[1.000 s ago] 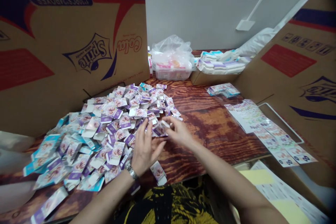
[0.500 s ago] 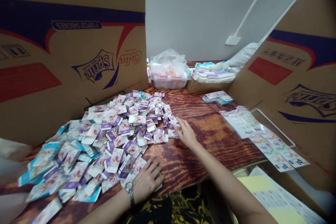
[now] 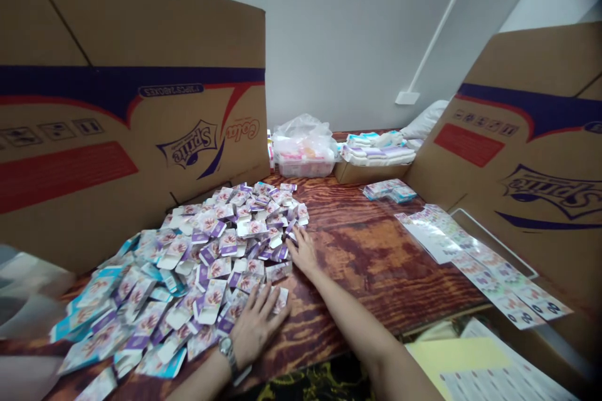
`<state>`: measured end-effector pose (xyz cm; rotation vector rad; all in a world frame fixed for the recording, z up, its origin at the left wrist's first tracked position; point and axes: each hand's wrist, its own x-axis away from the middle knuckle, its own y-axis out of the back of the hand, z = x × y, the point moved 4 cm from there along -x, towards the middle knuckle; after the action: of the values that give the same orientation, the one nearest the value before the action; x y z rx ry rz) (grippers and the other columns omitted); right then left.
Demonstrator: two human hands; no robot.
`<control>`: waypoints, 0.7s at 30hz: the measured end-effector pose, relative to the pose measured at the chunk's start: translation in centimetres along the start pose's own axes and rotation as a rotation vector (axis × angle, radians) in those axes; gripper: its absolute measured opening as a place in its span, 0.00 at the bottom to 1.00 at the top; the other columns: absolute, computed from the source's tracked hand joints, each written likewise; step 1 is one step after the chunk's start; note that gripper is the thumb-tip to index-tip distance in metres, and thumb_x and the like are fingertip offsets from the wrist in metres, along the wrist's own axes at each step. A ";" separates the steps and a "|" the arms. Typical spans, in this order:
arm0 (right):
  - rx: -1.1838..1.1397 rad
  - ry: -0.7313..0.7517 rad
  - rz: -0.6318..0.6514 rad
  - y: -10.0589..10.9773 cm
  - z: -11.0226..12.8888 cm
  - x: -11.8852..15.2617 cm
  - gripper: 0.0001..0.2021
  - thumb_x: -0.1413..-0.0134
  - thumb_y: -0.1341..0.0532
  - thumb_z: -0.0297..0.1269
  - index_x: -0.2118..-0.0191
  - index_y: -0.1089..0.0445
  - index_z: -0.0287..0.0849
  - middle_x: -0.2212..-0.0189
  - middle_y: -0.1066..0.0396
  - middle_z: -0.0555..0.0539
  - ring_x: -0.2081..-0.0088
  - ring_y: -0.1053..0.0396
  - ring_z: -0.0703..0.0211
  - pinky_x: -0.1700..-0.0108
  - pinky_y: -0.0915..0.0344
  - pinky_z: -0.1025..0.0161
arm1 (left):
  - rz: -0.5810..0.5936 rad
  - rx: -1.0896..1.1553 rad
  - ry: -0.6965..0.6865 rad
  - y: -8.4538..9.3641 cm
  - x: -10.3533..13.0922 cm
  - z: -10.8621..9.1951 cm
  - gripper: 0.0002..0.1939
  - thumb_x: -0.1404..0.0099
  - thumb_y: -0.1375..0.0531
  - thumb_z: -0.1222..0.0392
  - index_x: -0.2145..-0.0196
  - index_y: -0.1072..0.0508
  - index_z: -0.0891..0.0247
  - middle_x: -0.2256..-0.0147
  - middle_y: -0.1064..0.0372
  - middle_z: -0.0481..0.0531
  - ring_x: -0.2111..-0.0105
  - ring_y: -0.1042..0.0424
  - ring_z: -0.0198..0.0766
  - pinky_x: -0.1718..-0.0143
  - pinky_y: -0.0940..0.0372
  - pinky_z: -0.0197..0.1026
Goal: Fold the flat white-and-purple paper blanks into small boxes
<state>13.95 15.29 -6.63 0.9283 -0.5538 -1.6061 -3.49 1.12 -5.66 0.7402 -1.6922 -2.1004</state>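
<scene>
A large heap of small flat printed boxes [image 3: 214,244], purple, white and light blue, covers the left part of the wooden table [image 3: 362,250]. My left hand [image 3: 258,324], with a wristwatch [image 3: 226,347] on the wrist, lies spread with its fingertips on boxes at the heap's near right edge. My right hand [image 3: 303,253] touches the heap's right edge, fingers apart and fingertips against the boxes. Neither hand has anything gripped in it that shows.
Big cardboard cartons stand at the left [image 3: 155,163] and right [image 3: 531,200]. Behind are a plastic tub under a clear bag [image 3: 305,150] and a low box of packets [image 3: 371,172]. Printed sheets [image 3: 489,263] lie at the right, with wrapped packs [image 3: 389,190] beyond.
My right hand has moved left, and boxes at the heap's right edge have shifted inward. My left hand has moved slightly forward with its fingers more spread. The camera view has tilted up.
</scene>
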 end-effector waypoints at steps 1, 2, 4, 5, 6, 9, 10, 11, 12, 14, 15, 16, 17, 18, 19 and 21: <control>-0.012 -0.007 -0.016 -0.4 0.3 0.1 0.24 0.41 0.48 0.44 0.41 0.43 0.43 0.44 0.42 0.38 0.42 0.44 0.50 0.43 0.45 0.51 | -0.008 -0.005 0.015 -0.2 0.1 0.2 0.35 0.39 0.44 0.68 0.39 0.51 0.47 0.41 0.47 0.58 0.41 0.48 0.54 0.45 0.51 0.62; -0.024 -0.015 -0.033 -0.6 0.5 0.2 0.24 0.40 0.49 0.44 0.40 0.44 0.42 0.44 0.42 0.38 0.42 0.44 0.50 0.43 0.45 0.52 | -0.012 -0.008 0.025 -0.4 0.1 0.4 0.35 0.39 0.44 0.67 0.39 0.53 0.45 0.40 0.49 0.57 0.41 0.48 0.54 0.44 0.52 0.62; -0.047 -0.018 -0.063 -0.6 0.5 0.4 0.24 0.39 0.51 0.43 0.40 0.45 0.41 0.44 0.43 0.38 0.42 0.44 0.51 0.43 0.44 0.53 | -0.007 -0.009 0.044 -0.9 -0.1 1.0 0.36 0.38 0.44 0.65 0.39 0.55 0.42 0.39 0.50 0.57 0.41 0.49 0.54 0.44 0.55 0.62; -0.057 -0.009 -0.073 -0.5 0.5 0.5 0.24 0.39 0.52 0.43 0.40 0.45 0.41 0.45 0.43 0.38 0.42 0.45 0.52 0.43 0.44 0.54 | -0.001 -0.010 0.051 -1.1 -0.2 1.2 0.37 0.39 0.44 0.64 0.39 0.56 0.41 0.39 0.50 0.57 0.41 0.49 0.55 0.44 0.55 0.62; -0.065 0.005 -0.080 -0.2 0.4 0.7 0.24 0.39 0.51 0.44 0.40 0.45 0.41 0.44 0.44 0.38 0.42 0.45 0.53 0.43 0.44 0.55 | 0.005 -0.010 0.055 -1.3 -0.3 1.5 0.37 0.39 0.43 0.64 0.39 0.57 0.41 0.39 0.50 0.57 0.41 0.50 0.55 0.44 0.56 0.62; -0.073 0.064 -0.087 0.5 0.1 1.8 0.26 0.40 0.50 0.46 0.39 0.46 0.42 0.43 0.46 0.39 0.41 0.46 0.52 0.42 0.44 0.57 | -0.003 -0.018 0.073 -1.8 -0.8 2.1 0.39 0.40 0.43 0.66 0.38 0.58 0.41 0.39 0.51 0.56 0.40 0.51 0.55 0.43 0.57 0.61; -0.072 0.083 -0.085 0.6 0.0 2.3 0.26 0.41 0.49 0.46 0.39 0.46 0.42 0.43 0.47 0.39 0.41 0.47 0.52 0.42 0.43 0.57 | -0.010 -0.021 0.082 -2.0 -0.9 2.3 0.40 0.40 0.43 0.66 0.38 0.58 0.41 0.39 0.51 0.56 0.41 0.50 0.55 0.43 0.58 0.61; -0.068 0.101 -0.081 0.6 0.0 2.8 0.27 0.42 0.48 0.47 0.39 0.45 0.42 0.43 0.47 0.39 0.41 0.47 0.51 0.43 0.43 0.56 | -0.014 -0.024 0.091 -2.2 -1.0 2.4 0.40 0.40 0.43 0.67 0.39 0.58 0.40 0.39 0.51 0.56 0.41 0.50 0.54 0.43 0.58 0.61; -0.060 0.118 -0.078 0.4 0.0 3.3 0.27 0.42 0.48 0.48 0.40 0.45 0.43 0.43 0.48 0.39 0.41 0.47 0.50 0.43 0.43 0.55 | -0.016 -0.026 0.099 -2.4 -1.1 2.5 0.40 0.41 0.43 0.67 0.39 0.57 0.40 0.39 0.51 0.56 0.41 0.49 0.55 0.43 0.58 0.61; -0.033 0.141 -0.083 -0.1 0.2 3.8 0.27 0.43 0.47 0.48 0.40 0.44 0.43 0.42 0.49 0.38 0.41 0.47 0.47 0.43 0.44 0.52 | -0.011 -0.024 0.106 -2.7 -1.4 2.7 0.39 0.41 0.43 0.66 0.39 0.57 0.41 0.40 0.49 0.57 0.42 0.48 0.55 0.44 0.57 0.61; -0.017 0.149 -0.088 -0.5 0.3 3.8 0.28 0.43 0.47 0.48 0.40 0.44 0.43 0.42 0.49 0.38 0.40 0.48 0.46 0.42 0.44 0.51 | -0.010 -0.020 0.109 -2.8 -1.5 2.8 0.39 0.41 0.43 0.65 0.39 0.56 0.41 0.40 0.49 0.57 0.42 0.47 0.55 0.44 0.57 0.61; -0.001 0.152 -0.092 -0.9 0.5 3.7 0.28 0.43 0.47 0.48 0.40 0.44 0.43 0.42 0.50 0.38 0.40 0.49 0.46 0.43 0.45 0.51 | -0.011 -0.016 0.115 -2.9 -1.7 2.9 0.38 0.41 0.43 0.65 0.39 0.56 0.42 0.40 0.48 0.58 0.43 0.47 0.55 0.44 0.57 0.61; 0.011 0.151 -0.095 -1.3 0.7 3.4 0.28 0.43 0.47 0.49 0.40 0.44 0.43 0.42 0.50 0.38 0.40 0.49 0.45 0.43 0.45 0.50 | -0.013 -0.012 0.124 -2.9 -1.9 3.1 0.38 0.41 0.43 0.65 0.39 0.55 0.43 0.41 0.48 0.58 0.43 0.47 0.54 0.44 0.57 0.61; 0.019 0.144 -0.093 -1.7 0.9 3.0 0.28 0.43 0.47 0.49 0.40 0.44 0.44 0.42 0.50 0.38 0.40 0.50 0.45 0.43 0.45 0.49 | -0.017 -0.009 0.139 -2.9 -2.1 3.3 0.37 0.40 0.43 0.65 0.39 0.54 0.43 0.41 0.48 0.57 0.43 0.47 0.53 0.44 0.57 0.61; 0.024 0.137 -0.087 -2.0 1.0 2.6 0.28 0.44 0.47 0.49 0.40 0.44 0.44 0.41 0.51 0.37 0.40 0.50 0.44 0.43 0.45 0.48 | -0.023 -0.004 0.153 -2.9 -2.2 3.4 0.36 0.40 0.43 0.65 0.39 0.53 0.43 0.41 0.48 0.57 0.43 0.47 0.53 0.43 0.57 0.61; 0.029 0.123 -0.073 -2.5 1.2 1.8 0.28 0.44 0.48 0.49 0.40 0.45 0.44 0.41 0.52 0.37 0.40 0.50 0.43 0.44 0.45 0.47 | -0.036 0.008 0.176 -2.7 -2.6 3.7 0.33 0.38 0.44 0.63 0.39 0.53 0.44 0.41 0.47 0.57 0.43 0.46 0.51 0.44 0.57 0.61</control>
<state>11.40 14.07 -8.32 1.0714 -0.4636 -1.5970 -3.43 6.13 -7.28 0.9346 -1.6056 -1.9882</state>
